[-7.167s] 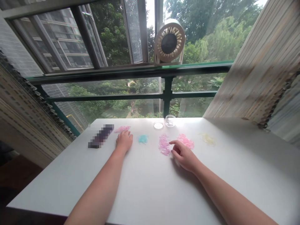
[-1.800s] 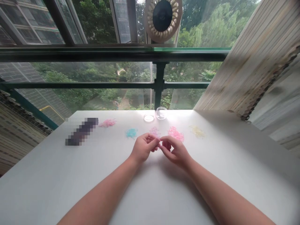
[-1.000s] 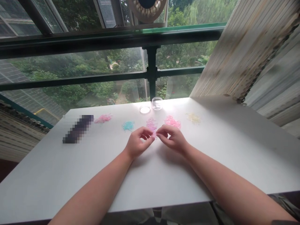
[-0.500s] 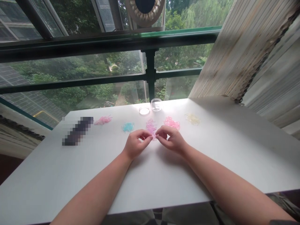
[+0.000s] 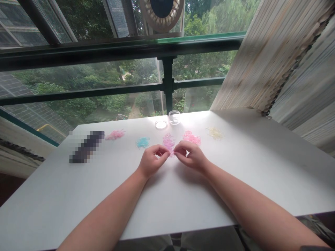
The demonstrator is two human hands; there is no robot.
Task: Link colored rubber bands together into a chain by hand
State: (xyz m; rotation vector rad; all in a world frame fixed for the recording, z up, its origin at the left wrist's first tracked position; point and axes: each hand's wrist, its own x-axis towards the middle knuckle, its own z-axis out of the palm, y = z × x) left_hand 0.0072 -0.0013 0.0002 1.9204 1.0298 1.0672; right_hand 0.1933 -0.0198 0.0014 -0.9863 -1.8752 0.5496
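My left hand [image 5: 155, 159] and my right hand [image 5: 191, 155] face each other over the near end of a purple pile of thin bands [image 5: 169, 140]. Thumb and forefinger are pinched on each, the fingertips a small gap apart; whatever they hold is too small to make out. Just behind my right hand lies a pink pile [image 5: 192, 137]. A blue pile [image 5: 142, 142] is left of the purple one, and another pink pile [image 5: 115, 134] lies farther left. On the right is a pale yellow pile [image 5: 215, 133].
A clear round container [image 5: 174, 118] and a round lid [image 5: 161, 124] stand at the back edge of the white table [image 5: 162, 205]. A dark, pixelated object [image 5: 87, 146] lies at the left. Beyond are a green window rail, a fan [image 5: 163, 15] and a curtain [image 5: 240, 62].
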